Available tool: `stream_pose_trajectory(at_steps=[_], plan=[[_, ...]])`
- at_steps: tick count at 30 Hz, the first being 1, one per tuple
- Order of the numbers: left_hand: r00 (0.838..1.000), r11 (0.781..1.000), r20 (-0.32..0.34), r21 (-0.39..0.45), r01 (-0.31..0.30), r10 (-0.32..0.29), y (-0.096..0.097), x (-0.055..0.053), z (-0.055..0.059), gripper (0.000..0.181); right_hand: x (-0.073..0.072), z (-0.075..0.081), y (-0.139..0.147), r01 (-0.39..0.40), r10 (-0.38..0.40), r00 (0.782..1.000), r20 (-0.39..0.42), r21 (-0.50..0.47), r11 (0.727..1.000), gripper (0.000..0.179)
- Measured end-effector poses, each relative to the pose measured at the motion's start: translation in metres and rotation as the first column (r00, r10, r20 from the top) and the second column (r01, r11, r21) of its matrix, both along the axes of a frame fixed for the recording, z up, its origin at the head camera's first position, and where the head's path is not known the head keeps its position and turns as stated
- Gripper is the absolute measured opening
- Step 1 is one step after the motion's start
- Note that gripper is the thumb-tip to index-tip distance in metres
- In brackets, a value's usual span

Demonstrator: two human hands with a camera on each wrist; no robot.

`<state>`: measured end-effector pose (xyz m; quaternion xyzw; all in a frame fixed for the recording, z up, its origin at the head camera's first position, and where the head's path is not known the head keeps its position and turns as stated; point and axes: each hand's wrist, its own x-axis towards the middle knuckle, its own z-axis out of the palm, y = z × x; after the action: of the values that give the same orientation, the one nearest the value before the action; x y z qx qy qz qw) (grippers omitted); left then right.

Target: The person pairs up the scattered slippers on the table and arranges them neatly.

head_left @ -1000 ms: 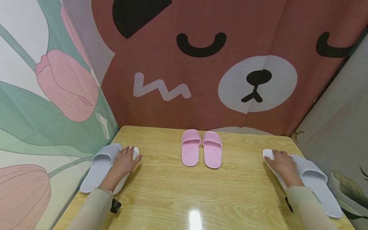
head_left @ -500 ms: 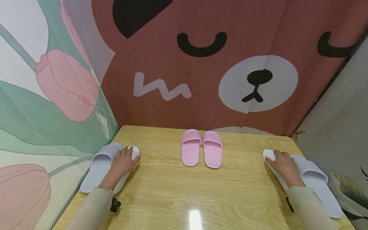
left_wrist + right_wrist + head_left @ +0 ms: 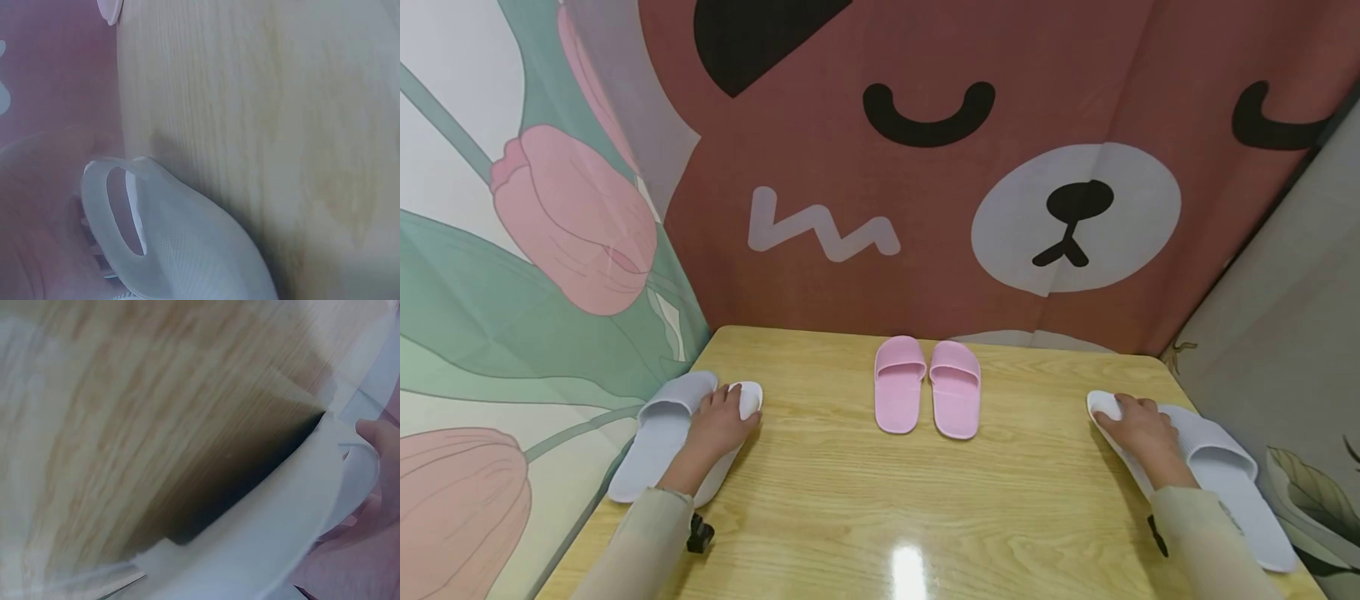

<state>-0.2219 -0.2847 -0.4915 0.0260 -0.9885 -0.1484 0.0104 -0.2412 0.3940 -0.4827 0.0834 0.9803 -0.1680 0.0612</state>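
At the left of the table, my left hand (image 3: 718,429) grips the inner of two white slippers (image 3: 749,402) across its strap part, thumb along the right edge. Its outer mate, another white slipper (image 3: 643,458), lies right beside it. On the right side, my right hand (image 3: 1138,433) holds the inner white slipper (image 3: 1105,405) there, with the outer white slipper (image 3: 1240,508) alongside. The left wrist view shows the slipper's sole edge and strap opening (image 3: 206,250) next to the blurred palm (image 3: 44,219). In the right wrist view, the thumb (image 3: 370,431) rests at the strap, fingers partly hidden.
A pair of pink slippers, the left one (image 3: 897,400) and the right one (image 3: 957,408), stands at the back middle of the wooden table (image 3: 850,500). A bear-print cloth (image 3: 820,292) hangs behind the table's back edge, with flower-print cloths (image 3: 572,225) at the sides.
My left hand's thumb and fingers have drawn slightly in and to the left against the slipper. The right hand and all the slippers stay practically where they were.
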Motion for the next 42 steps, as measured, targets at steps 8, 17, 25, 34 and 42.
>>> stream_pose_trajectory(at_steps=[8,17,25,34,42], plan=[[1.000,1.000,0.017,0.005,-0.013,0.013,0.0003,-0.0014,-0.0002,0.075,-0.0009,-0.0017,0.0022,-0.009,0.009,1.000,-0.001,0.006,1.000,0.088],[0.999,1.000,0.047,0.018,-0.017,0.016,0.0005,-0.0016,-0.0012,0.073,-0.0003,-0.0008,0.0013,-0.007,0.007,1.000,-0.002,-0.008,1.000,0.086],[0.997,1.000,0.072,0.013,-0.026,0.025,0.0033,-0.0013,0.0025,0.073,-0.0012,-0.0015,0.0006,-0.001,0.001,1.000,-0.017,-0.006,1.000,0.085],[0.994,0.999,0.105,0.029,-0.024,0.021,0.0024,-0.0005,0.0039,0.075,-0.0035,0.0001,0.0029,-0.043,0.042,0.999,0.034,0.008,0.999,0.088],[0.991,1.000,0.132,0.028,-0.005,0.001,0.0000,-0.0034,0.0040,0.075,-0.0058,0.0039,0.0097,-0.097,0.098,0.990,0.099,-0.014,0.995,0.092]])
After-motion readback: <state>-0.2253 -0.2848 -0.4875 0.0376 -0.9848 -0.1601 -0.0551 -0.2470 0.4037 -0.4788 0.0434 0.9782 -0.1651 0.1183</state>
